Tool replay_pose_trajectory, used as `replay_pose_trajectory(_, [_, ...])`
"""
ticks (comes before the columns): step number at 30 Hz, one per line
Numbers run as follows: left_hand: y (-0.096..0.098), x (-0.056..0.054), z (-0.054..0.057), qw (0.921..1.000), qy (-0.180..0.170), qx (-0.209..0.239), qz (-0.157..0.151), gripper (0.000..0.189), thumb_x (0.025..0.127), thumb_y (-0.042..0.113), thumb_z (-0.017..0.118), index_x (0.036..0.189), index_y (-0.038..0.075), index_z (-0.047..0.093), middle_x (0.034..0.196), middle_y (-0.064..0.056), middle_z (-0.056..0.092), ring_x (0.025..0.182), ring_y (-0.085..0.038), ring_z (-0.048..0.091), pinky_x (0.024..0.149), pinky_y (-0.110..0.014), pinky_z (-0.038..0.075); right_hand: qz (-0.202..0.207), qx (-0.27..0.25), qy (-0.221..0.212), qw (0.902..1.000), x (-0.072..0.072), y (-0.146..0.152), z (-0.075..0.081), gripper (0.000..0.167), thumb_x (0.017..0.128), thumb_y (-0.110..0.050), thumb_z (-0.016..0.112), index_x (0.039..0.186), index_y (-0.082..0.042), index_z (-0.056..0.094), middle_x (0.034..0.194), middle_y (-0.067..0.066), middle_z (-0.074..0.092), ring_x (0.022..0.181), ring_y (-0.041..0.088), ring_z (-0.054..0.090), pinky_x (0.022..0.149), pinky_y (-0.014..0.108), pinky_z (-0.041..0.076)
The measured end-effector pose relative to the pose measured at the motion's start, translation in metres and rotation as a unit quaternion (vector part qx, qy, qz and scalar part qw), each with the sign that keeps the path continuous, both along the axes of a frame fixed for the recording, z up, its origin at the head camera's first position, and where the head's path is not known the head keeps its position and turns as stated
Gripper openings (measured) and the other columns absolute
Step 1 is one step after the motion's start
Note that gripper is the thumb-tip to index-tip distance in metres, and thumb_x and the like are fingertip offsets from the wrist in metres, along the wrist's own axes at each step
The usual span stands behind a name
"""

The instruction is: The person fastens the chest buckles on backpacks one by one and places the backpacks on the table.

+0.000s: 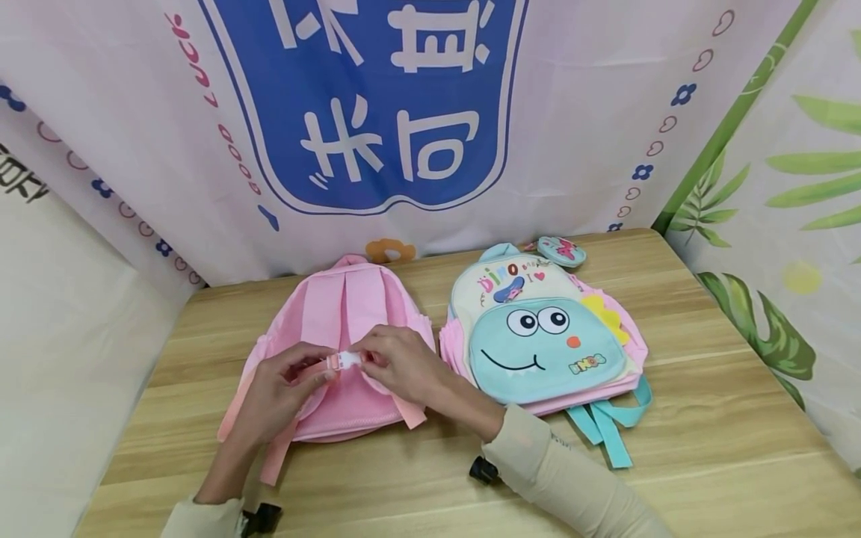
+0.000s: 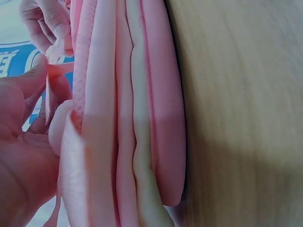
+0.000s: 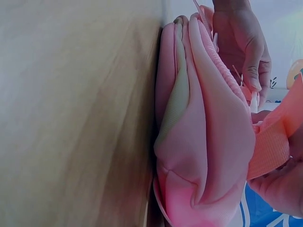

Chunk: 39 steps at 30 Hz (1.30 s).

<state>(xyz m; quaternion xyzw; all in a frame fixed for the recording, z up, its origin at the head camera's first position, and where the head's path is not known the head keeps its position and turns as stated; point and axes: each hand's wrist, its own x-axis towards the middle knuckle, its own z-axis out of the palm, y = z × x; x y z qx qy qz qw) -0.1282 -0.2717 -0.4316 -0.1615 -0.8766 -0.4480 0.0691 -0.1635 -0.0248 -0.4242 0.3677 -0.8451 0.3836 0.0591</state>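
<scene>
A pink backpack point(image 1: 350, 418) lies with its shoulder straps facing up. Over its middle, a small white and coral buckle point(image 1: 346, 360) spans the gap between the hands. My left hand point(image 1: 279, 392) pinches the buckle's left end between thumb and fingers, beside the coral webbing. The right hand point(image 1: 403, 362) grips the other end with curled fingertips. From the side, the left wrist view shows the backpack point(image 2: 165, 94) low on the table, both hands above its upper face. In the right wrist view a coral strap point(image 3: 270, 149) hangs across the right palm.
A dinosaur backpack point(image 1: 545, 351) with teal straps point(image 1: 608, 426) stands close on the right, a small round pouch point(image 1: 561, 252) at its top. Both bags are on the wooden table point(image 1: 713, 418). A printed curtain point(image 1: 572, 134) hangs behind the back edge.
</scene>
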Motion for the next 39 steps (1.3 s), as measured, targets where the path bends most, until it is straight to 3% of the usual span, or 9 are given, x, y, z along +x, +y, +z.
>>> replay_pose_trajectory(5, [0.001, 0.000, 0.000, 1.0000, 0.005, 0.003, 0.002, 0.027, 0.093, 0.003, 0.082, 0.117, 0.014, 0.079, 0.108, -0.003, 0.080, 0.099, 0.002, 0.067, 0.088, -0.010, 0.053, -0.002, -0.002, 0.004, 1.0000, 0.000, 0.000, 0.000, 0.021, 0.100, -0.009, 0.076, 0.120, -0.008, 0.081, 0.098, 0.000, 0.076, 0.084, 0.007, 0.064, 0.079, 0.015, 0.051])
replay_pose_trajectory(13, [0.006, 0.001, 0.001, 0.9995, -0.006, 0.027, -0.013, 0.023, 0.093, 0.000, 0.081, 0.113, 0.009, 0.079, 0.101, -0.009, 0.079, 0.088, -0.001, 0.066, 0.075, -0.016, 0.059, -0.003, -0.011, 0.012, 0.9999, 0.000, 0.000, -0.001, 0.021, 0.098, -0.007, 0.076, 0.118, -0.008, 0.082, 0.092, 0.000, 0.074, 0.079, 0.005, 0.059, 0.074, 0.014, 0.047])
replay_pose_trajectory(23, [0.000, 0.000, 0.000, 0.9988, 0.002, -0.048, 0.008, 0.026, 0.093, 0.011, 0.084, 0.117, 0.018, 0.077, 0.099, 0.000, 0.076, 0.085, -0.006, 0.063, 0.071, -0.018, 0.055, -0.008, 0.001, 0.007, 0.9999, 0.000, -0.005, -0.001, 0.022, 0.097, -0.009, 0.075, 0.118, -0.010, 0.082, 0.097, -0.001, 0.072, 0.083, 0.004, 0.057, 0.076, 0.012, 0.045])
replay_pose_trajectory(30, [-0.007, -0.002, 0.000, 0.9979, 0.011, -0.064, 0.002, 0.025, 0.093, 0.010, 0.085, 0.116, 0.018, 0.077, 0.093, 0.001, 0.072, 0.074, -0.007, 0.055, 0.062, -0.020, 0.048, -0.005, 0.018, -0.006, 0.9998, 0.001, -0.009, -0.002, 0.021, 0.099, -0.010, 0.073, 0.118, -0.010, 0.081, 0.099, -0.002, 0.073, 0.086, 0.003, 0.059, 0.080, 0.012, 0.048])
replay_pose_trajectory(35, [-0.014, -0.001, 0.006, 0.9951, 0.020, -0.097, 0.012, 0.027, 0.093, 0.007, 0.084, 0.117, 0.019, 0.078, 0.099, 0.001, 0.075, 0.085, -0.004, 0.062, 0.073, -0.016, 0.054, -0.004, 0.026, -0.005, 0.9996, 0.003, -0.015, -0.001, 0.022, 0.099, -0.012, 0.074, 0.120, -0.011, 0.080, 0.103, -0.002, 0.075, 0.087, 0.003, 0.059, 0.083, 0.012, 0.048])
replay_pose_trajectory(39, [-0.018, -0.001, 0.010, 0.9932, 0.021, -0.114, 0.002, 0.031, 0.091, -0.001, 0.082, 0.116, 0.016, 0.078, 0.102, 0.000, 0.076, 0.091, -0.003, 0.065, 0.078, -0.019, 0.057, -0.002, 0.044, -0.010, 0.9990, 0.004, -0.019, -0.002, 0.024, 0.099, -0.014, 0.074, 0.122, -0.010, 0.079, 0.105, -0.002, 0.075, 0.084, 0.002, 0.057, 0.078, 0.011, 0.046])
